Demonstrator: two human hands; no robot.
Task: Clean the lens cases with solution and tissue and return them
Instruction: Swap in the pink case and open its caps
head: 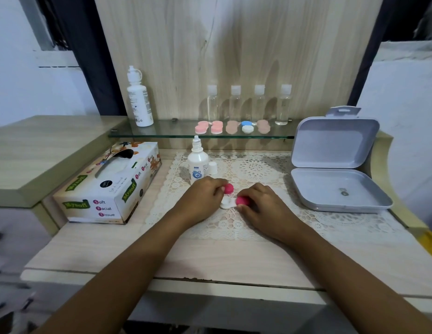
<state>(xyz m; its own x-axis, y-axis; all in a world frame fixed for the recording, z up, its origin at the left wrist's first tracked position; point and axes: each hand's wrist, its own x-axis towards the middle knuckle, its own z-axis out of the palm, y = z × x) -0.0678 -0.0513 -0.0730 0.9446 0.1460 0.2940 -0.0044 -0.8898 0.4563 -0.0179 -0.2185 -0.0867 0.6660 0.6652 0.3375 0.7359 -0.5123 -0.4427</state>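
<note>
My left hand [205, 196] pinches the far cap [229, 188], my right hand [260, 204] the near cap [242, 200]. The lens case [227, 203] seems light, stiff and slippery; I'd grip its edges.

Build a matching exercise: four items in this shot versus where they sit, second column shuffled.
Column 1
1. tissue box
2. blue-and-white lens case
3. small solution bottle
4. grey box

Column 2
A. standing on the lace mat, white cap beside it
B. far right, lid open
C. on the glass shelf
D. left of the mat

Pairs: 1-D, 2-C, 3-A, 4-B
</note>
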